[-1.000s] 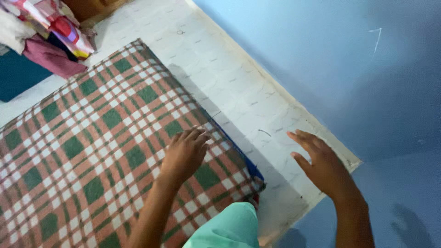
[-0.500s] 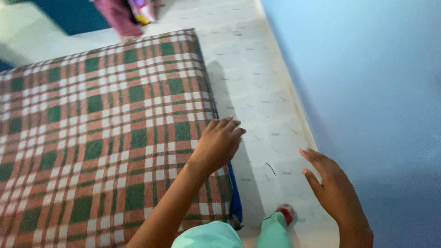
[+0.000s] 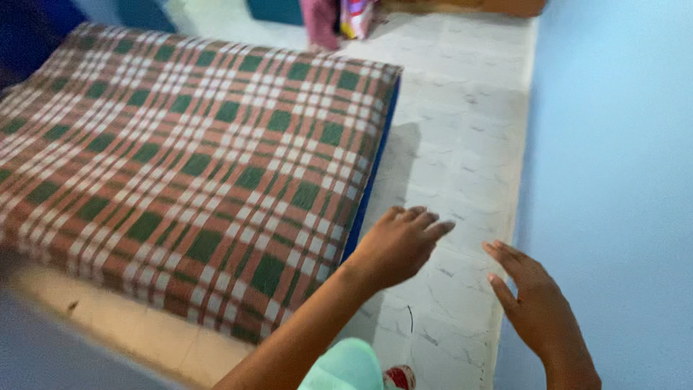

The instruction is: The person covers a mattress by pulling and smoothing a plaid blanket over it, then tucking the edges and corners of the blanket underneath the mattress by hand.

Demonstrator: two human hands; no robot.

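Observation:
A mattress covered in a red, green and white checked cloth (image 3: 188,152) lies on a pale marbled floor (image 3: 455,159), its blue side showing along the right edge. My left hand (image 3: 397,242) hovers with fingers spread just off the mattress's right edge, over the floor, holding nothing. My right hand (image 3: 530,292) is open, fingers apart, near the foot of the blue wall (image 3: 621,180), also with nothing in it. A mint-green sleeve or trouser leg (image 3: 346,368) shows at the bottom.
The blue wall runs along the right side of a narrow strip of floor. A pile of coloured clothes (image 3: 339,18) lies at the top beyond the mattress. A small red thing (image 3: 398,377) sits at the bottom edge.
The view has swung, so the mattress now sits further left and up. My left hand has slid off the checked cloth to the floor beside it. My right hand stays open near the wall.

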